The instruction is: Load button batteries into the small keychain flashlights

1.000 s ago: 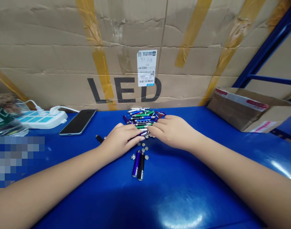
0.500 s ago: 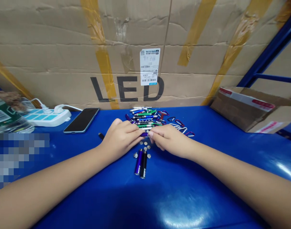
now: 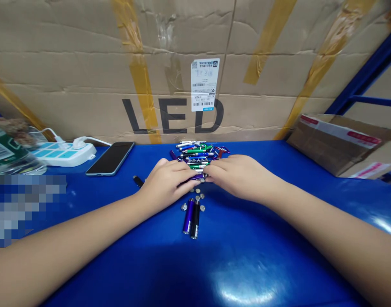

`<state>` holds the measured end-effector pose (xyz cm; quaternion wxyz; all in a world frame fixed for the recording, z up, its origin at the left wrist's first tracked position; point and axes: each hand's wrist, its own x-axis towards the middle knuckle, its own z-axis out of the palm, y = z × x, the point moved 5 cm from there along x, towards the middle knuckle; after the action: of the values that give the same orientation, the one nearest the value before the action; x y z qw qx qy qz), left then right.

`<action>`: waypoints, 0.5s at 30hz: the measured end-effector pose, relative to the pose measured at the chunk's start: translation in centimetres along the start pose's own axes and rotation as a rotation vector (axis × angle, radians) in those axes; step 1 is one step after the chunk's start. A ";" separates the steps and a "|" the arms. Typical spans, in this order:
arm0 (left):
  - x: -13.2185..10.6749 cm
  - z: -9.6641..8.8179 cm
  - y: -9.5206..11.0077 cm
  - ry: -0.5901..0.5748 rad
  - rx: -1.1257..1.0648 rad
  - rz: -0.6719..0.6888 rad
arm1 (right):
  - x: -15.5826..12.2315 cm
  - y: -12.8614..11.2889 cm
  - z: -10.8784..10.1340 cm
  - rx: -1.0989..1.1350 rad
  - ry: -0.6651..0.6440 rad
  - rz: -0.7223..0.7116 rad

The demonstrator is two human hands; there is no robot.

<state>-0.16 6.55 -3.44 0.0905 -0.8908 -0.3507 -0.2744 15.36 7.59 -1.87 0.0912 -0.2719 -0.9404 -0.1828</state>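
Between its thumb and fingers my left hand (image 3: 170, 181) grips a small purple metal flashlight tube (image 3: 199, 176), held roughly level. My right hand (image 3: 238, 175) is closed at the tube's right end, fingertips pinched together; what they hold there is hidden. Just below the hands, several silver button cells (image 3: 202, 208) lie scattered on the blue table. Nearer to me a purple flashlight (image 3: 188, 218) and a black flashlight (image 3: 194, 221) lie side by side. Behind the hands is a pile of coloured small flashlights (image 3: 195, 149), partly covered by my fingers.
A phone (image 3: 110, 159) lies left of the pile, beside a white power strip (image 3: 67, 153) with plugs. A bottle (image 3: 10, 153) stands at far left. To the right sits an open cardboard box (image 3: 333, 140). A large carton (image 3: 96, 85) walls off the back.
My right hand has turned further over the tube's end, palm more downward, and now covers the carabiners behind it. My left hand keeps its hold on the tube. The view has shifted slightly.
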 end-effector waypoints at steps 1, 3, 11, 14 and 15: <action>0.0 0.0 0.0 -0.002 -0.001 0.000 | 0.1 -0.1 0.1 -0.017 0.000 -0.018; 0.0 -0.1 0.0 0.004 0.000 0.004 | 0.2 -0.4 0.2 -0.010 -0.020 -0.009; -0.3 -0.4 0.3 0.050 0.117 0.039 | 0.6 -0.8 0.6 0.117 -0.120 0.228; -0.3 -0.6 0.5 0.074 0.146 0.065 | 0.7 -1.1 0.6 0.143 -0.130 0.246; -0.2 -0.5 0.5 0.069 0.150 0.066 | 0.8 -1.1 0.6 0.164 -0.126 0.252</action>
<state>-0.19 5.84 -3.12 0.1779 -0.8826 -0.3373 -0.2749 14.09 7.36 -2.55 0.0761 -0.3903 -0.9145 -0.0752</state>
